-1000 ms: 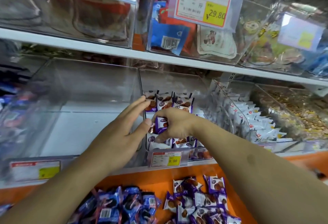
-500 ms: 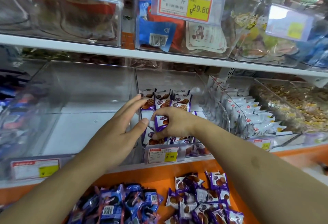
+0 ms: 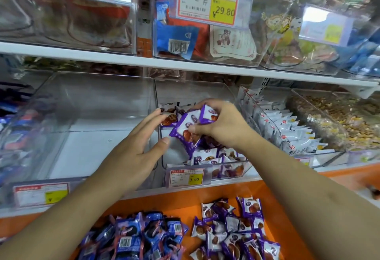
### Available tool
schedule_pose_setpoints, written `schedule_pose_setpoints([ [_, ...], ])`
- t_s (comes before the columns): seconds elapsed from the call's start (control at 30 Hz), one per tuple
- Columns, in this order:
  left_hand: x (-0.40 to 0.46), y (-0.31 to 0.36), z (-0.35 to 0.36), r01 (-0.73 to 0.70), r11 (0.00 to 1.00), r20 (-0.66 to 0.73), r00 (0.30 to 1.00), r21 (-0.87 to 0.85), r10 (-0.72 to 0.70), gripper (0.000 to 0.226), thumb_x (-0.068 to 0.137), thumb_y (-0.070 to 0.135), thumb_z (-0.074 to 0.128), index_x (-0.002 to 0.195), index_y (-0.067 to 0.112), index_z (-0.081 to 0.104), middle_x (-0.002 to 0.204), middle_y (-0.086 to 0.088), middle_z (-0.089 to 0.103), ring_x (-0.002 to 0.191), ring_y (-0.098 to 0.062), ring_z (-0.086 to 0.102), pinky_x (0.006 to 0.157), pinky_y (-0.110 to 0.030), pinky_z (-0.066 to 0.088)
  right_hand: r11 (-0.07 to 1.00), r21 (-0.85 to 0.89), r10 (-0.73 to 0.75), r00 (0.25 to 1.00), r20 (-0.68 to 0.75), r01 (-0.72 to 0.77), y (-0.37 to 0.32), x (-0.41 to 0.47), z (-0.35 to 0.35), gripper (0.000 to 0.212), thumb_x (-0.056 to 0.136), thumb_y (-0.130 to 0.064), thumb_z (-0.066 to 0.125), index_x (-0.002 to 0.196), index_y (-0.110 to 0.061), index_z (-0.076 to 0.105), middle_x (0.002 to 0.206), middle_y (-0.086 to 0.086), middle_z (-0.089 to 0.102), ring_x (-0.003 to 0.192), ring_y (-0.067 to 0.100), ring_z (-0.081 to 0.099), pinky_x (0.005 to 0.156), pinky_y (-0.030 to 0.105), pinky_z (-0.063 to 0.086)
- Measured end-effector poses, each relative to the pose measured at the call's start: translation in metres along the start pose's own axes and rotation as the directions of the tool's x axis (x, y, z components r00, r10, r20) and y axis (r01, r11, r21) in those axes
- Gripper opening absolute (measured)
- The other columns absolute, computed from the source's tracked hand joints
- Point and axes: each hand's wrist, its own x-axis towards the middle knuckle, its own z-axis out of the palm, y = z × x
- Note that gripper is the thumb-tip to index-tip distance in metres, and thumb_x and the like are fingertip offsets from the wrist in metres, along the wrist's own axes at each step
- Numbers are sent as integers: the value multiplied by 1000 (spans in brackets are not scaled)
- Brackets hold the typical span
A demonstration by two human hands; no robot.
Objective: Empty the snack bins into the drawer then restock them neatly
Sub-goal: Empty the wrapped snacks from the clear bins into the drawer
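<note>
Right hand [image 3: 221, 123] pinches purple snack packets [image 3: 190, 124] above clear bin [image 3: 230, 95], frame center; left hand [image 3: 131, 150] fingers straight, thumb touching packet corner.

Before you, the white metal shelf [image 3: 131, 195] carries clear plastic bins [image 3: 92, 103] side by side. Below, the orange drawer [image 3: 273, 214] holds blue packets [image 3: 131, 237] and purple-white packets [image 3: 232, 231].

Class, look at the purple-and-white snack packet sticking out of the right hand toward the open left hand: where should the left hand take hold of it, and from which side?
Pinch the free lower-left corner of the purple-and-white snack packet, coming from the left. The packet is tilted, the right hand covers its right part, and the left hand already has thumb below and fingers above that exposed flat edge.
</note>
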Motion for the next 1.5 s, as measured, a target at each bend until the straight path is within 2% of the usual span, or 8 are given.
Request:
schedule_pose_setpoints([
  [0.27,-8,9,-4,-20,996,-28,999,85,23,70,94,64,47,156,62,14,155,53,0,150,11,14,125,-43,26,986,112,-107,981,-162,126,-26,-101,-62,50,71,-13,95,115,-22,72,100,5,80,91,24,78,81,42,64],
  [0.57,-67,49,34,-140,983,31,990,123,137,67,93,61,48,155,58,25,160,45,12,149,17,9,120,-30,15,948,-117,296,955,-25,-296,103,-205,-44,52,70,-35,98,113,-35,69,110,-14,74,103,9,72,95,32,56],
  [0.77,-50,52,45,-151,972,52,988,179,144,60,95,63,44,154,57,30,157,45,22,143,23,15,116,-20,17,852,-385,425,898,114,-355,137,-194,-34,125,63,-57,95,164,-30,26,161,-17,36,149,8,35,116,20,28],
  [0.97,11,74,45,-166,964,79,985,209,153,50,98,55,53,147,48,48,150,37,38,130,9,38,110,-25,35,972,-231,-35,959,-281,-32,77,-163,-68,29,94,-22,74,121,-33,68,109,-20,71,101,3,67,87,23,55],
  [1.07,53,75,57,-145,959,155,982,242,109,55,94,62,58,146,46,50,155,25,42,136,-1,43,113,-32,39,918,-385,-236,914,-329,98,52,-129,-84,38,97,-18,70,132,-31,64,124,-21,63,108,-5,56,96,10,43],
  [1.2,98,62,85,-108,949,306,952,295,13,91,76,76,71,155,44,38,163,22,30,146,-6,35,119,-31,33,917,-398,-123,962,-243,17,56,-81,-78,44,101,-17,66,143,-28,61,149,-16,53,137,-1,42,115,15,26],
  [1.33,122,50,109,-75,938,430,899,339,-84,121,66,73,82,164,34,22,171,16,13,154,-7,21,121,-24,19,986,-167,-70,945,-319,17,76,-69,-71,44,99,1,62,132,-28,70,143,-24,55,127,-8,51,112,11,39],
  [1.5,139,40,124,16,944,438,883,331,-169,138,48,79,86,163,32,25,166,10,31,147,-14,39,121,-31,34,998,-38,-59,939,-339,49,87,-65,-66,47,99,7,57,130,-26,72,143,-23,57,129,-3,55,113,22,45],
])
